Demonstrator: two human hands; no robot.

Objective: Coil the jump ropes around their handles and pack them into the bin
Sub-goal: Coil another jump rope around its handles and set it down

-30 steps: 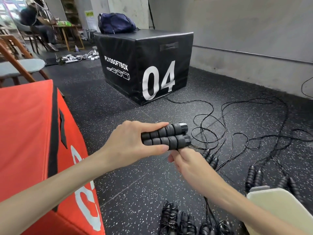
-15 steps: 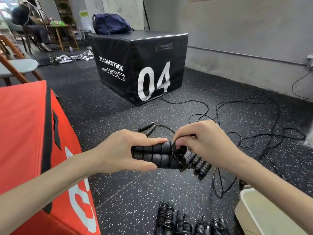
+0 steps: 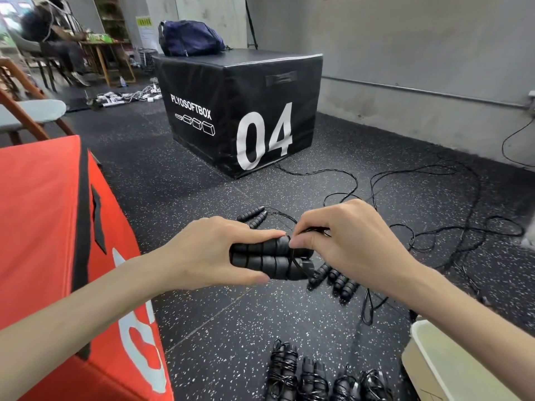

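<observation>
Item, far left: red foam box (image 3: 43, 227), white lettering, one corner toward us.

Item: our left hand (image 3: 214, 256), fingers and thumb wrapped round a pair of handles (image 3: 260, 257), black ribbed foam, held side by side and level above the floor.

Item: our right hand (image 3: 347, 241), thumb and fingers pinching the cord (image 3: 311, 231) at the free end of the pair; one or two turns lie across the foam. We judge this rope barely begun.

Item, near edge: coiled ropes (image 3: 312, 374), several bundles in a row on the floor, wound but not yet packed.

Item, beyond our hands: loose handles (image 3: 335, 280) in a cluster and another pair (image 3: 253, 217) farther off, cords uncoiled.

Item, right: tangled cords (image 3: 434, 227) sprawled across the floor; much winding left, in our judgement.

Item, lower right: bin (image 3: 428, 357), pale; only a corner shows, and we cannot tell its contents.

Surface: black rubber floor (image 3: 202, 314), white-flecked.

Room: black plyo box (image 3: 237, 111) marked 04, blue bag (image 3: 188, 39) on top; grey wall (image 3: 405, 68) behind; chair (image 3: 29, 114) at far left.
</observation>
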